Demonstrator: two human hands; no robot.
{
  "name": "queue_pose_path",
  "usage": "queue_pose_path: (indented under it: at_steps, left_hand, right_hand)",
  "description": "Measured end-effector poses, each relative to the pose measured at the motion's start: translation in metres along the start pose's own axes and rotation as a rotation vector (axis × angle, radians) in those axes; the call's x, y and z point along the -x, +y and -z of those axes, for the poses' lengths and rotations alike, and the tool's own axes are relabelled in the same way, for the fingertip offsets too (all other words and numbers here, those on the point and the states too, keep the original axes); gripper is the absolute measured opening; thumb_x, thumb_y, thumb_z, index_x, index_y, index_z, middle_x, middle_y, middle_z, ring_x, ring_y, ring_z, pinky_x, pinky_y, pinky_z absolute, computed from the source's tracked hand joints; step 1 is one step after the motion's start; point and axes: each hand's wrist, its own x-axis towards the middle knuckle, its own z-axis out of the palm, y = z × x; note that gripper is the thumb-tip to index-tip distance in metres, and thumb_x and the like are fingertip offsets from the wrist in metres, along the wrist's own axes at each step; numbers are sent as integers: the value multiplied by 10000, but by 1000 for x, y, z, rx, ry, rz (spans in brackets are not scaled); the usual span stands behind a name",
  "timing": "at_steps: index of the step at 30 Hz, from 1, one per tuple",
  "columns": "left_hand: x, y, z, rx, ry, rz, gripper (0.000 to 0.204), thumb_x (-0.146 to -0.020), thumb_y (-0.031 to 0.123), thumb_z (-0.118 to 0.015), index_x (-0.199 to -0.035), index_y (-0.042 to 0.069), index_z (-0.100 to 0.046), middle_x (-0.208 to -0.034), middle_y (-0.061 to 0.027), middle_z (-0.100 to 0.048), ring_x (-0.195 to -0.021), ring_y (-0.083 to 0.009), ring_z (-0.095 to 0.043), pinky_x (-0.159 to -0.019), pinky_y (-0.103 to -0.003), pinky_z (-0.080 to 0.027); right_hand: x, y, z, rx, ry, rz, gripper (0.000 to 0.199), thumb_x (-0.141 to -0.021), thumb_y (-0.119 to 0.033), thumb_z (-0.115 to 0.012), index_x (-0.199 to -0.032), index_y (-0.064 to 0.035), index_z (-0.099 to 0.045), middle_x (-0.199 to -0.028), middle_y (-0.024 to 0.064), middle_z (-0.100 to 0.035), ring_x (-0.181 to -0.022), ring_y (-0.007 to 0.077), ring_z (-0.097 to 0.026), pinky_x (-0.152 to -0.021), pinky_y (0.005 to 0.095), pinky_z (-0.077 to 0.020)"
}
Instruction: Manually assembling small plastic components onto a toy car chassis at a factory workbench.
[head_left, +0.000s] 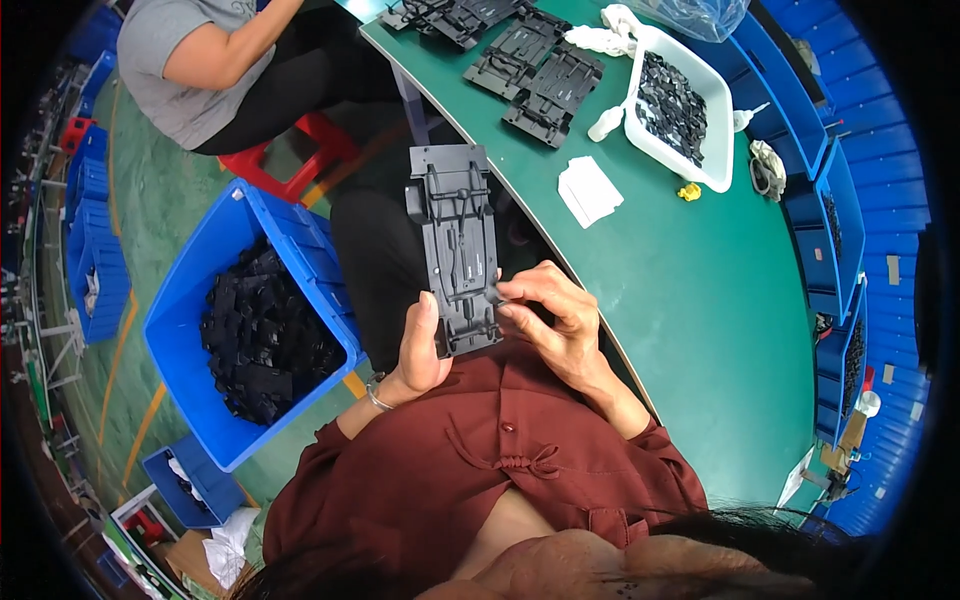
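A long black plastic model car chassis [461, 235] is held up in front of my body, its detailed side facing me. My left hand [423, 350] is closed around its lower left edge, the thumb along the side. At the lower right edge, the thumb and forefinger of my right hand [556, 318] are pinched together by a wheel cutout. A small dark bit shows between those fingertips; whether it is a loose piece or part of the chassis I cannot tell.
A green table [700, 300] on the right holds more chassis [555, 95], a white tub [720, 140] of small black parts and white papers [590, 191]. Left stands a blue crate [215, 420] of black parts. A person [195, 70] sits beyond, near a red stool [290, 170].
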Motion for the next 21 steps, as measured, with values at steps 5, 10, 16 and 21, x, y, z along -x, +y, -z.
queue_pose_path:
  at_steps: [5, 10, 16, 21]
  left_hand:
    - [-2, 8, 3, -143, -150, -43, 742, -1080, 526, -278, -1418, -112, -450, -1288, -192, -627, -1096, -250, -664, -961, -372, -542]
    - [-4, 7, 10, -300, -207, -102, 766, -1063, 558, -298, -1359, -114, -515, -1228, -203, -649, -1043, -256, -679, -938, -355, -543]
    - [-11, 13, 5, -485, -235, -240, 725, -1064, 520, -314, -1247, -118, -605, -1217, -234, -654, -1087, -313, -665, -940, -382, -527]
    - [-16, 17, 5, -616, -302, -353, 712, -1064, 508, -322, -1203, -116, -634, -1215, -241, -654, -1116, -346, -646, -956, -416, -512]
  right_hand:
    - [7, 1, -1, -169, 46, -128, 201, -863, 88, -703, -1060, 52, -685, -977, 123, -705, -886, 211, -649, -767, 314, -535]
    - [10, 4, -2, -232, 88, -90, 163, -868, 113, -673, -1017, 48, -674, -1009, 143, -709, -925, 231, -663, -810, 333, -541]
    - [12, 12, 2, -100, 77, 0, 156, -842, 91, -710, -980, 34, -665, -1010, 144, -701, -910, 242, -671, -824, 341, -540]
    - [13, 11, 7, 119, 108, 182, 181, -799, 83, -746, -954, 32, -667, -961, 149, -682, -862, 256, -670, -767, 350, -536]
